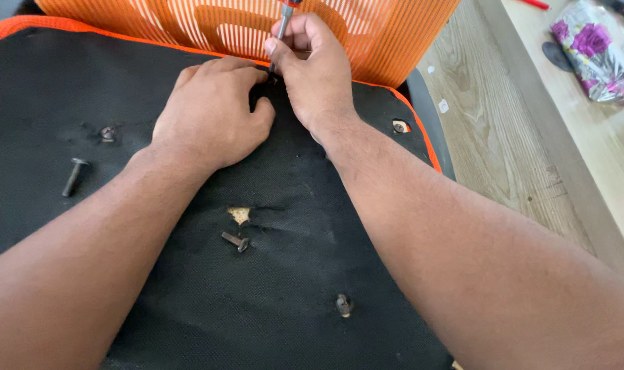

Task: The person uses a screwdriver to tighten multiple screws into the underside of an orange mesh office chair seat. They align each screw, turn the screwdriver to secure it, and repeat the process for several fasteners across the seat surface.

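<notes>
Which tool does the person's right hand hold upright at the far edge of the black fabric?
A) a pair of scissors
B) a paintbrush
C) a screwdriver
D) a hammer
C: the right hand grips a screwdriver with a metal shaft, tip down on the black fabric.

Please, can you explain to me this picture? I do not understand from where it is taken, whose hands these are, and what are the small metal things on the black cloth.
There is one picture, taken by a camera on a person's head, looking down at their own bare hands. The right hand grips a screwdriver held upright. The left hand presses on the black fabric underside of a seat beside the tip. An orange mesh part lies behind. Three loose bolts lie on the fabric: one on the left, one in the middle, one nearer the camera. A wooden floor is to the right.
</notes>
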